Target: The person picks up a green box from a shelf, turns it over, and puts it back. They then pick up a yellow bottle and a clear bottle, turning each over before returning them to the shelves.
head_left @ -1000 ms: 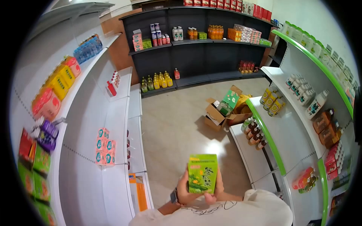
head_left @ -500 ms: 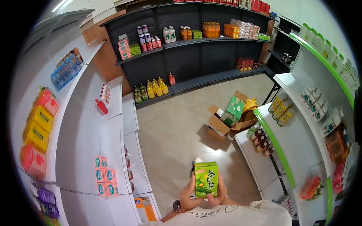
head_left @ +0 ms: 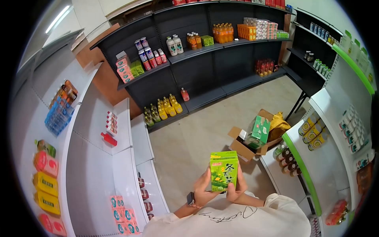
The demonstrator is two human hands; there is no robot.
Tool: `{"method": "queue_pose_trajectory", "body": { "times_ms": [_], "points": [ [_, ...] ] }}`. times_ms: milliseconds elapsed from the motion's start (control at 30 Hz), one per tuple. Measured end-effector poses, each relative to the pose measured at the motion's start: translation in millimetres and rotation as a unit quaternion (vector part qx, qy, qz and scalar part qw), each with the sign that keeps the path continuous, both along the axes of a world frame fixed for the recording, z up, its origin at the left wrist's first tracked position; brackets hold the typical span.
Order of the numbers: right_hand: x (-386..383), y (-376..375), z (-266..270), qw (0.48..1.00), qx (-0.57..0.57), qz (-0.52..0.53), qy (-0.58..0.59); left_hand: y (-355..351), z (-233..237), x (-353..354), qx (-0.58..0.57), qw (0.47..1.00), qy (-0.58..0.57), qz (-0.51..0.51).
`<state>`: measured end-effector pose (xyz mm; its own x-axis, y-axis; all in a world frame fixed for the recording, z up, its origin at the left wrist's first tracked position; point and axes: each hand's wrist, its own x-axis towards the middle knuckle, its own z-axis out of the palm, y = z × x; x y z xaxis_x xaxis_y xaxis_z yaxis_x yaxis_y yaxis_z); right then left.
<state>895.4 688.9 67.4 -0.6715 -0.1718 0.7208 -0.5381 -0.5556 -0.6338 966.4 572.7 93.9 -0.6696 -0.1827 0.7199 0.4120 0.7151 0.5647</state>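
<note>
A green drink carton with dark Chinese characters and a yellow flower print is held upright in front of my chest. My left hand grips its left side, and a dark smartwatch sits on that wrist. On the carton's right side and lower front, my right hand is closed, its thumb pressed on the printed face. The fingers behind the carton are hidden. A pale shirt with script lettering shows below.
Dark shelves with bottles and cartons run along the back. White shelves stand at left, with pink cartons low down. Green-edged shelves stand at right. Opened cardboard boxes lie on the floor.
The view has turned and tilted, so the shelves and boxes shift in it. Both hands have raised the carton a little, and its top leans differently. The grip stays the same.
</note>
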Motion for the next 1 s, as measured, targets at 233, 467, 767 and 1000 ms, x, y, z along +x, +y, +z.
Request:
{"method": "queue_pose_trajectory", "body": {
  "times_ms": [233,467,767,1000],
  "points": [
    [-91.5,-37.3,-21.6,0.993,0.113,0.004,0.017,-40.9,-46.9,-81.0,0.206,0.976,-0.037,-0.055],
    [-191.5,-132.1,-27.8,0.989,0.069,0.037,-0.122,-146.3,-43.4,-188.4,0.229,0.956,-0.146,-0.111],
    [-366.8,-274.9,-1.8,0.993,0.012,0.047,-0.111,-299.0,6.6,-363.3,0.077,0.985,-0.106,-0.115],
    [-447.3,-329.4,-7.4,0.982,0.042,-0.02,-0.186,-355.6,2.2,-461.8,0.094,0.977,-0.132,-0.141]
  ]
}}
